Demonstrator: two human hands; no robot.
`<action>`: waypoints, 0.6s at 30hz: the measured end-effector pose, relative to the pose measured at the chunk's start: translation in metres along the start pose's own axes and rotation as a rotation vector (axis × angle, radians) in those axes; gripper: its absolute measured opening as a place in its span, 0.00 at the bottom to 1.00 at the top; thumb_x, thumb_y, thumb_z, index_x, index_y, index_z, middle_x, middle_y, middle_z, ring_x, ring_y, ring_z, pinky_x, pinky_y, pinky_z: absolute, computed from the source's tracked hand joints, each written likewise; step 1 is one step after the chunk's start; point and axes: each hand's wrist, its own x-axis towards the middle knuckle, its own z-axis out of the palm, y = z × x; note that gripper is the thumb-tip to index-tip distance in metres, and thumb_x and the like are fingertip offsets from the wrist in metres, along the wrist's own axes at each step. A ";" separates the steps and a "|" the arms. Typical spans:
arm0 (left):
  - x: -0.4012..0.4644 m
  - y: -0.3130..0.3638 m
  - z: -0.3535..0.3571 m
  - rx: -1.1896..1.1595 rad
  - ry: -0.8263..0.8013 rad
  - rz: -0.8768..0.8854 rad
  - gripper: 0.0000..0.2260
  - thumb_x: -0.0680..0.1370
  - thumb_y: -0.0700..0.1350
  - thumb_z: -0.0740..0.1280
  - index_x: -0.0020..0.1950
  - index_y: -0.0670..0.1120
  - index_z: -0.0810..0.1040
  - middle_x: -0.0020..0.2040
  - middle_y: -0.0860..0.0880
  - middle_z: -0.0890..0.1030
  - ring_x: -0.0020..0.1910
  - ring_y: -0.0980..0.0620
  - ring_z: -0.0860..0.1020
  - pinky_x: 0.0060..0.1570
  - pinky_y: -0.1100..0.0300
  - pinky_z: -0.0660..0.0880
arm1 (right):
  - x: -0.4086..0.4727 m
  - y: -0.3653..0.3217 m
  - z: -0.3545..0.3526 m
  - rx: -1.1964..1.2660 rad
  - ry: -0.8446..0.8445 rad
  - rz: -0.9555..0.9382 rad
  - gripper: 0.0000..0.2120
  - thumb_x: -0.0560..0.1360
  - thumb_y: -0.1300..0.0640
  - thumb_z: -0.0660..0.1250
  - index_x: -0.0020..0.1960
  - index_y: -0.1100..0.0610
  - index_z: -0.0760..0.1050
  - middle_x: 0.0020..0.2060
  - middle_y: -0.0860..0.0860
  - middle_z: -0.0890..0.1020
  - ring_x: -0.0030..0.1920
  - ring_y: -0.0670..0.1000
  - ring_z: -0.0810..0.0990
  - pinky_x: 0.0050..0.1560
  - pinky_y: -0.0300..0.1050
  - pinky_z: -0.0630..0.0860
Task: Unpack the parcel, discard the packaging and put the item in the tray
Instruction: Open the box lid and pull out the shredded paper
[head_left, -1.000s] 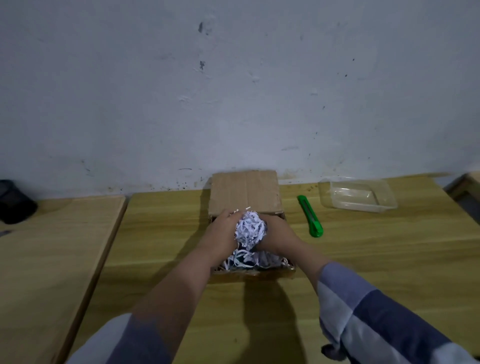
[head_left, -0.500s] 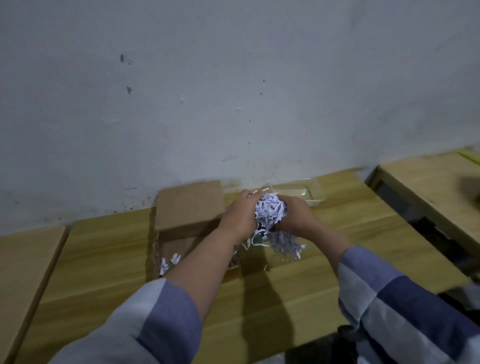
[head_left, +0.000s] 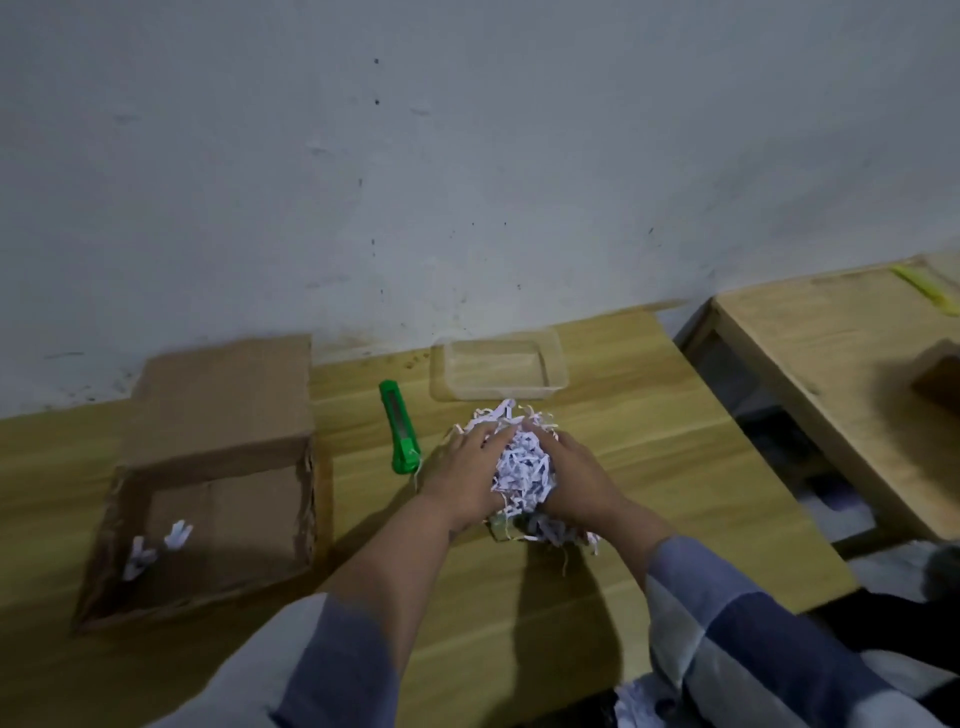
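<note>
Shredded paper (head_left: 522, 467) in one white clump sits on the wooden table (head_left: 649, 441), just near of one clear plastic tray (head_left: 557, 364). Left hand (head_left: 467, 478) and right hand (head_left: 579, 478) cup it from either side, fingers curled onto it. One green utility knife (head_left: 399, 428) lies left of it; one open cardboard box (head_left: 218, 467) farther left holds two paper scraps (head_left: 156, 548).

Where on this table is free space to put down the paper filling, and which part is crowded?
Bare wood lies near the table edge, right of the right hand, and in front of the cardboard box. It is crowded between the green cutter, the clear tray and the shredded paper that both hands hold; the left hand lies close beside the cutter.
</note>
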 end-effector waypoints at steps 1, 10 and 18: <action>0.000 -0.002 0.001 0.004 -0.012 -0.010 0.39 0.73 0.45 0.70 0.78 0.55 0.51 0.77 0.51 0.56 0.73 0.44 0.60 0.69 0.49 0.63 | 0.001 0.003 0.003 -0.055 -0.016 0.009 0.43 0.66 0.42 0.67 0.76 0.48 0.54 0.67 0.56 0.69 0.64 0.61 0.70 0.65 0.49 0.66; -0.008 -0.003 -0.001 0.006 -0.078 -0.047 0.42 0.73 0.53 0.68 0.78 0.58 0.44 0.79 0.54 0.50 0.75 0.44 0.57 0.70 0.46 0.62 | -0.001 0.008 -0.006 -0.278 -0.073 -0.006 0.47 0.68 0.45 0.70 0.76 0.41 0.42 0.70 0.55 0.62 0.67 0.60 0.63 0.64 0.57 0.64; -0.032 -0.005 -0.030 0.059 -0.095 -0.091 0.43 0.73 0.59 0.69 0.78 0.58 0.44 0.79 0.53 0.47 0.76 0.43 0.55 0.73 0.45 0.59 | -0.009 -0.018 -0.053 -0.258 -0.310 -0.011 0.51 0.66 0.46 0.76 0.76 0.41 0.45 0.77 0.53 0.50 0.75 0.61 0.48 0.73 0.63 0.53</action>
